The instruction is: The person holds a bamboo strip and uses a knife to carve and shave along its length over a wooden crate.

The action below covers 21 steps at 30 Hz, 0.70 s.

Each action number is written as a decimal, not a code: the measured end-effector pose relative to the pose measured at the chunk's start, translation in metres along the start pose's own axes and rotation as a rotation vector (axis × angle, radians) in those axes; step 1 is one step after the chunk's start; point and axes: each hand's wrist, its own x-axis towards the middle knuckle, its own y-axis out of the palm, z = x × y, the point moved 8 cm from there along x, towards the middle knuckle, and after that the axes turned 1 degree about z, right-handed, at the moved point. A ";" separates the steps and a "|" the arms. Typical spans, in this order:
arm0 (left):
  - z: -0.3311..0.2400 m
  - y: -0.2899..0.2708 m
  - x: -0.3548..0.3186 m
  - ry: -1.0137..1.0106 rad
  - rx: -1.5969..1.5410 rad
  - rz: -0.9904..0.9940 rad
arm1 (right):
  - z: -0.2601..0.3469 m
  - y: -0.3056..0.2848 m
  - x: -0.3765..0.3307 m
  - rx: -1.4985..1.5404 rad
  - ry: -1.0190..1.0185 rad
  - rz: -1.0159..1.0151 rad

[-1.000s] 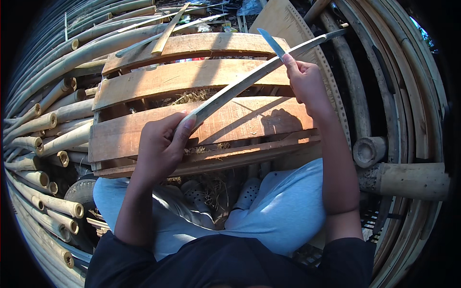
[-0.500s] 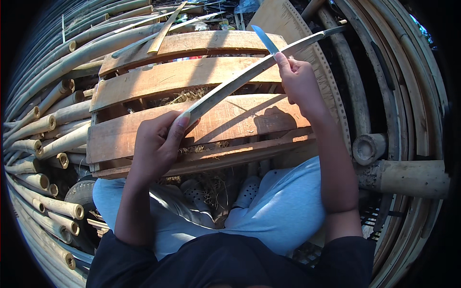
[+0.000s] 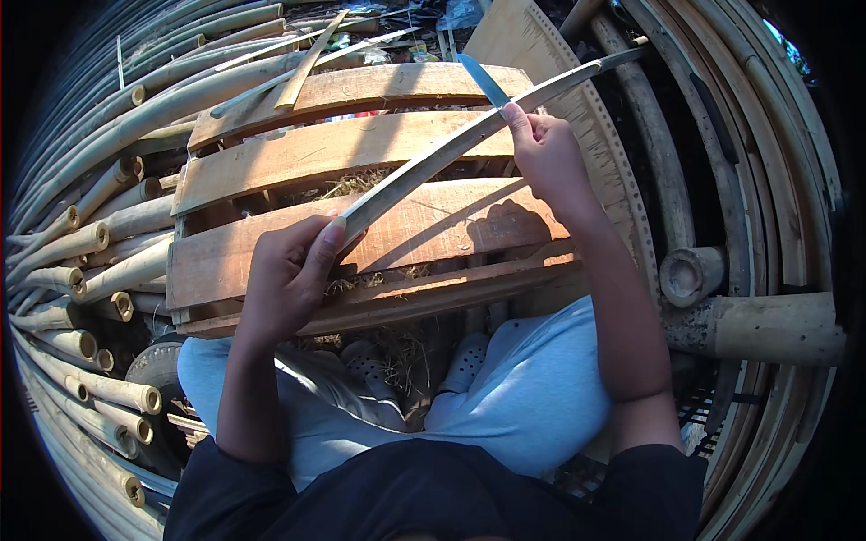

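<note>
Head view: left hand (image 3: 289,279) clamps the bamboo strip's (image 3: 469,135) near end steady; right hand (image 3: 546,158) grips a knife (image 3: 483,79) against it, above the wooden pallet (image 3: 361,153).

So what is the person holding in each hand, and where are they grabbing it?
The left hand grips the near end of a long bamboo strip. The right hand holds a knife by its handle, hidden in the fist, with the blade against the strip.

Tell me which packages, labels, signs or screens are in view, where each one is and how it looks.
Wrappers: crumpled, pale bluish plastic among litter at the top edge, behind the wooden pallet.
Small scraps: red and whitish, showing through the pallet's top gap; too small to tell.
No signs or screens.
</note>
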 end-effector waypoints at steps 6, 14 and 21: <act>-0.003 -0.001 0.001 -0.010 0.052 -0.009 | 0.001 0.005 -0.010 -0.021 0.062 -0.063; 0.000 0.000 0.000 -0.053 -0.075 -0.017 | 0.004 -0.003 0.002 -0.012 0.037 0.069; 0.004 -0.001 -0.001 -0.035 -0.002 0.016 | 0.009 -0.004 -0.002 0.042 0.121 0.113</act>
